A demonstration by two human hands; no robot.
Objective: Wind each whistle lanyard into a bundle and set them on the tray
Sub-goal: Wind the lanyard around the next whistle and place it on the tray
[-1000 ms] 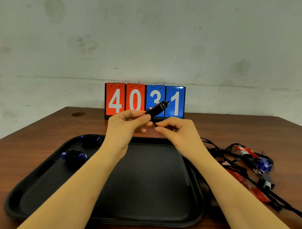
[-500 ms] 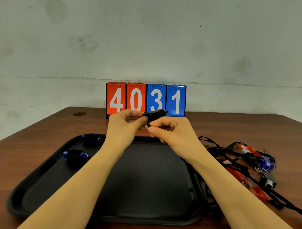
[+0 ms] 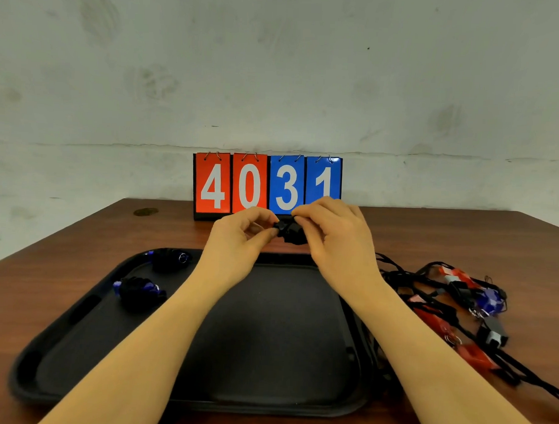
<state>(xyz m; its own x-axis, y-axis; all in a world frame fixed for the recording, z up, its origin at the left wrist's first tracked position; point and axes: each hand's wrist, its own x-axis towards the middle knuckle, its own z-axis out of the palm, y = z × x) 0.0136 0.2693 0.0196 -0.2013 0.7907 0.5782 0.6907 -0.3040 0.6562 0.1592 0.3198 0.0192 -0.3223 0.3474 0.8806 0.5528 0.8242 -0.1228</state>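
**Third lanyard almost bundled, tray was right underneath**

Above the far edge of the tray (image 3: 78, 319), both hands were up off the desk (image 3: 429, 236) working one small black whistle bundle (image 3: 290, 233) between them. Left hand (image 3: 239, 239) was pinching the bundle's left end with thumb and forefinger, right hand (image 3: 334, 236) had its fingers curled over the top and right side, so it was gripped from both ends. From this angle I couldn't tell which way the bundle's long axis ran, or whether the cord end was tucked in; it was just a dark lump.

What mattered for the next bit: the open tray floor sat straight below and toward the person from the bundle, so I'd guess a short drop down and back would land it. Either hand was about equally close. Two wound bundles (image 3: 139, 289) with blue whistles already lay in the tray's far-left corner.

Still a tangled pile of loose lanyards (image 3: 459, 300) on the desk just right of the tray, with red, blue and grey bits.

Only readable writing was the flip scoreboard (image 3: 266, 186) at the back: 4 0 on red, 3 1 on blue.
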